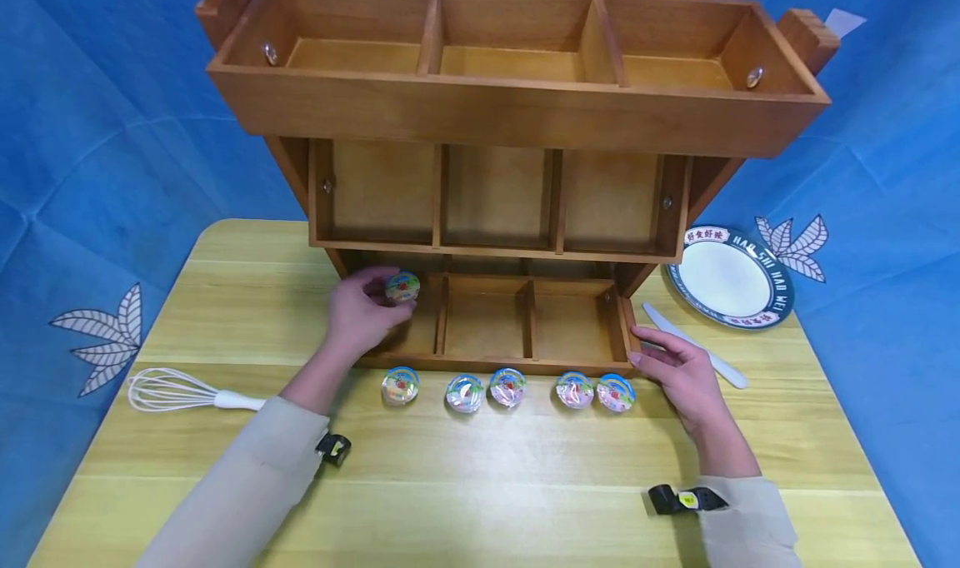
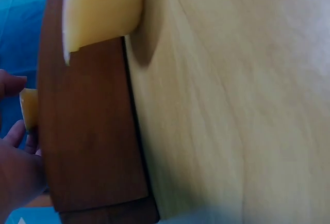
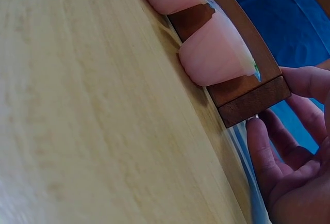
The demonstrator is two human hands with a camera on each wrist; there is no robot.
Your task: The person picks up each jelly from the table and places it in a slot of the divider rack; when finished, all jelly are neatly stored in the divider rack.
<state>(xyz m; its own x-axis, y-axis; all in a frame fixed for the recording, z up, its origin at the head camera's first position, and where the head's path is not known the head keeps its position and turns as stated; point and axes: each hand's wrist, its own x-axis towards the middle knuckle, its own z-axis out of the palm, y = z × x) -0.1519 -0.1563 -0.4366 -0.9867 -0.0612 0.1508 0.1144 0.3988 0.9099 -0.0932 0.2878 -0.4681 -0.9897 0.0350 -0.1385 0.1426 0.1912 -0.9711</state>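
Note:
Over the left compartment of the lowest tier of the wooden rack (image 1: 487, 366), the left hand (image 1: 363, 311) pinches a small lidded cup (image 1: 402, 287) between thumb and fingers. In the left wrist view that cup (image 2: 30, 108) shows yellowish beyond the rack's edge (image 2: 93, 131). The right hand (image 1: 682, 378) holds the right end of the lowest tier, and its fingers also show there in the right wrist view (image 3: 301, 146). Several similar cups stand in front of the rack, among them a yellowish one (image 1: 401, 386) at the left and a pink one (image 1: 616, 393) at the right.
A whisk (image 1: 180, 391) lies at the left of the table (image 1: 480, 501). At the right are a white knife (image 1: 697, 347) and a round plate (image 1: 727, 278) with a green rim. The rack's upper tiers (image 1: 517, 118) rise above the hands.

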